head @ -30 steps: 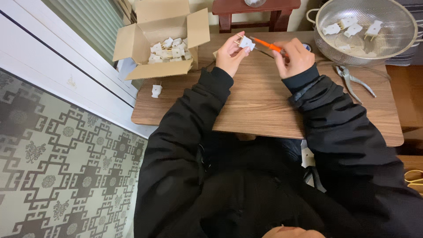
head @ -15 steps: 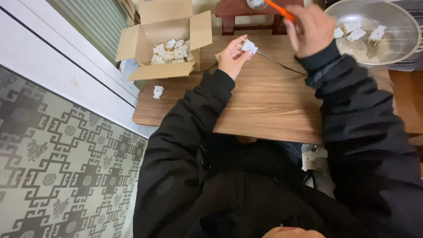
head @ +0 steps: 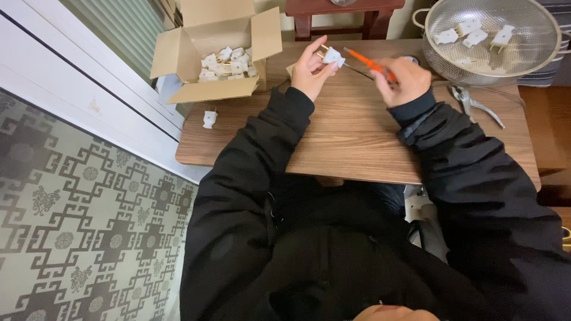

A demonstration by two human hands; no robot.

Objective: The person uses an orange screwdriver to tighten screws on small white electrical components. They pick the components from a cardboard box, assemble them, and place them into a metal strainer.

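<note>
My left hand [head: 310, 70] holds a small white plug with brass prongs [head: 332, 56] up above the wooden table [head: 351, 137]. My right hand [head: 403, 80] grips an orange-handled screwdriver [head: 369, 62], its tip pointing left at the plug. Both arms are in black sleeves.
An open cardboard box [head: 215, 50] with several white plugs stands at the table's back left; one loose plug [head: 209, 119] lies in front of it. A metal colander [head: 491, 38] holding a few plugs sits at the back right, with pliers [head: 476, 104] beside it. Patterned floor lies to the left.
My right hand came down from its raised position near the colander and brought the screwdriver tip back to the plug. The left hand stayed almost still.
</note>
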